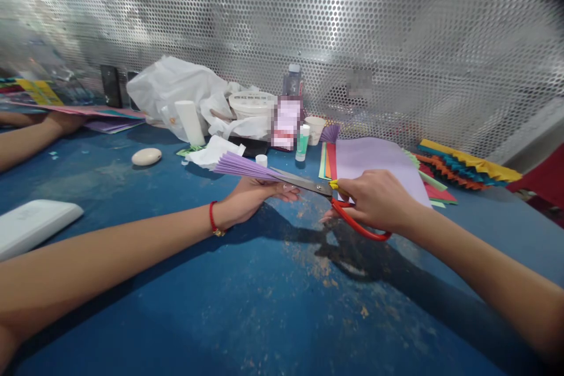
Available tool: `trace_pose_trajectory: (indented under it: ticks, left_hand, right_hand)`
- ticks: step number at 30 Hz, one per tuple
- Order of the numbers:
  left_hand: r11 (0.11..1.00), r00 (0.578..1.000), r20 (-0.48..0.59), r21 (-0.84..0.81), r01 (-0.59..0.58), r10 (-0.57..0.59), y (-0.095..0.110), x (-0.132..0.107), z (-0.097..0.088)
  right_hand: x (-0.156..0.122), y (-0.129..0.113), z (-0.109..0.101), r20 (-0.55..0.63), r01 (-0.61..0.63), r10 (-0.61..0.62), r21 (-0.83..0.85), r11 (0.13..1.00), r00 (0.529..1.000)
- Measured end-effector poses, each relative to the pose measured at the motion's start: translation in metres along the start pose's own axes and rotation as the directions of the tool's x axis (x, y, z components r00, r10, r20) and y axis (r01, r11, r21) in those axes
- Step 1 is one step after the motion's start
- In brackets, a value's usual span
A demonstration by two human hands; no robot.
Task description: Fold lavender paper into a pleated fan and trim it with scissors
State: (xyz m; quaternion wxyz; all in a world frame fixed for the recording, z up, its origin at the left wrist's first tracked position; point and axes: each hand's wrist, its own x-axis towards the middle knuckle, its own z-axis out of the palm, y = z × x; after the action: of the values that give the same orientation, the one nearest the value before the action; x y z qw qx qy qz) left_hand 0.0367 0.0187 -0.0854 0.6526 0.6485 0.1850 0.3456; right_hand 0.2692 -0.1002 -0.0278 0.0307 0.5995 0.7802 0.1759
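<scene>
My left hand (253, 197) is closed on a pleated strip of purple paper (241, 166), whose folds fan out to the left. My right hand (374, 197) grips red-handled scissors (359, 228) with something yellow at the handle near the pivot. The metal blades lie at the right end of the pleated paper, by my left fingertips. Whether the blades are fully closed on the paper I cannot make out. Behind my right hand a flat purple sheet (374, 158) rests on other coloured sheets.
Behind my hands stand a glue stick (302, 144), a paper cup (315, 129), a phone (286, 123), a bottle (293, 81) and a white plastic bag (174, 88). Folded coloured paper (467, 167) lies right. At left, another person's hand (66, 122) holds paper. A perforated metal wall (282, 6) closes the back.
</scene>
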Motion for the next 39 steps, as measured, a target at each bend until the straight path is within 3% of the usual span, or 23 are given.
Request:
trace_pose_trajectory:
  ticks: [18, 21, 23, 25, 28, 30, 35, 39]
  left_hand:
    - [0.999, 0.999, -0.024, 0.025, 0.026, -0.026, 0.002, 0.000, 0.003]
    - [0.999, 0.999, -0.026, 0.023, 0.028, -0.027, 0.002, 0.000, 0.002]
    - [0.999, 0.999, -0.023, 0.023, 0.029, -0.028, 0.002, 0.000, 0.001]
    - [0.999, 0.999, -0.016, 0.028, 0.030, -0.029, 0.002, 0.000, 0.000]
    - [0.997, 0.999, 0.015, 0.059, 0.042, -0.043, 0.003, 0.001, 0.000]
    - [0.994, 0.997, 0.052, 0.093, 0.057, -0.062, 0.005, 0.000, 0.001]
    - [0.981, 0.983, 0.140, 0.170, 0.090, -0.115, 0.005, 0.001, 0.006]
    - [0.976, 0.979, 0.167, 0.201, 0.086, -0.120, 0.004, 0.002, 0.009]
  right_hand:
    - [0.000, 0.001, 0.001, -0.056, -0.083, 0.078, -0.078, 0.994, 0.995]
    - [0.001, 0.002, 0.001, -0.103, -0.130, 0.131, 0.008, 0.991, 0.986]
    - [0.002, 0.002, 0.000, -0.158, -0.180, 0.212, 0.192, 0.965, 0.964]
    - [0.003, 0.000, -0.001, -0.148, -0.198, 0.307, 0.495, 0.846, 0.940]
    - [0.006, -0.011, 0.003, -0.032, -0.148, 0.391, 0.894, 0.423, 0.920]
    - [0.009, -0.023, 0.009, -0.002, -0.093, 0.428, 0.975, 0.202, 0.904]
    - [0.013, -0.050, 0.031, 0.001, -0.034, 0.465, 0.998, 0.062, 0.885]
    - [0.009, -0.055, 0.044, 0.000, -0.001, 0.488, 1.000, 0.002, 0.873]
